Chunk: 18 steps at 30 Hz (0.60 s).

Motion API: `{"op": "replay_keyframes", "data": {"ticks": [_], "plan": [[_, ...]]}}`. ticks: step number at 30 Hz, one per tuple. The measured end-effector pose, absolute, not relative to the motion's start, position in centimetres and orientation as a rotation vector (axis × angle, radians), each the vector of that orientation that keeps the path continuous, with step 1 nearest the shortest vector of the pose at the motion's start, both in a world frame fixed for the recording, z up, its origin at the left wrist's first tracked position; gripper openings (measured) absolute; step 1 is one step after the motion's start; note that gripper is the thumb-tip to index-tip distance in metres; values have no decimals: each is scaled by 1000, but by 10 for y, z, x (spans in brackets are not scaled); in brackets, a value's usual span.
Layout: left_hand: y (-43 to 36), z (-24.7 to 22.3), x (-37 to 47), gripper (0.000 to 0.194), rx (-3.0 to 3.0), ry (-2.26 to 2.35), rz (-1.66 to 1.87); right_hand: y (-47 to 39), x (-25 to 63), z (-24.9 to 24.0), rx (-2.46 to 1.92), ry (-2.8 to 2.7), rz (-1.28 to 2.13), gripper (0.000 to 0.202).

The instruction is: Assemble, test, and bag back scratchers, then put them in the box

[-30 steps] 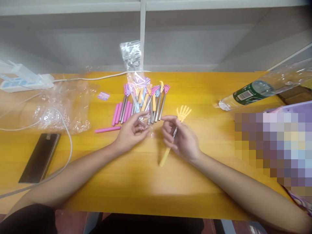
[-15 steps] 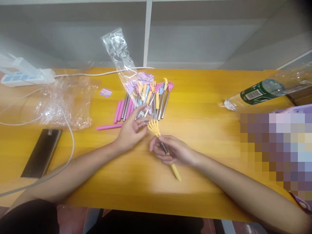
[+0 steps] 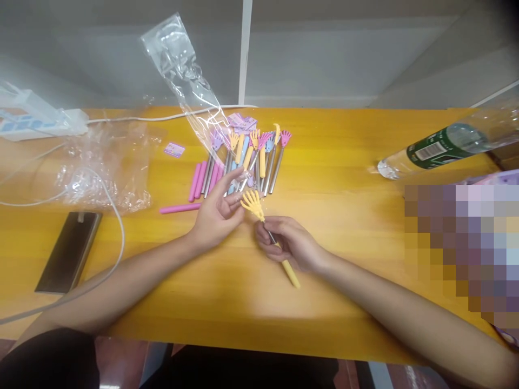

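So, far left lies a phone point(image 3: 68, 251), then 1 pink handle point(image 3: 180, 208) beside your left hand point(image 3: 217, 216). Its thumb and index finger stand apart at the clear bag's point(image 3: 190, 86) near end; whether they pinch film is unclear. Behind, loose handles point(image 3: 200, 178) and headed rods point(image 3: 277, 172) lie mostly unjoined. Your right hand point(image 3: 292, 243) pinches the yellow scratcher point(image 3: 255, 208), head just by your left fingertips: head, rod and handle look joined, but seemingly outside the bag.
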<state>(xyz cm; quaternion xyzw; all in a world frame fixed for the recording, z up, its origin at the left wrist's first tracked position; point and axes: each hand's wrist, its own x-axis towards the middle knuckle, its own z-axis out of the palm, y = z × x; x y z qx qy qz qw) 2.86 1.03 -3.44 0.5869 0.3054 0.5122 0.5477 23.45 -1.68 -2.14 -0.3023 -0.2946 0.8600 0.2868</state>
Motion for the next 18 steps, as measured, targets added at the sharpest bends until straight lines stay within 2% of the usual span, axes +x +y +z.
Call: {"op": "replay_keyframes", "data": {"ticks": [12,18], "plan": [[7,-30,26,68,1339,715,1086,-21,236,-20,-882,-961,2157,35],[7,-29,25,65,1345,705,1095,-21,236,-15,-1016,-1074,2094,43]]}}
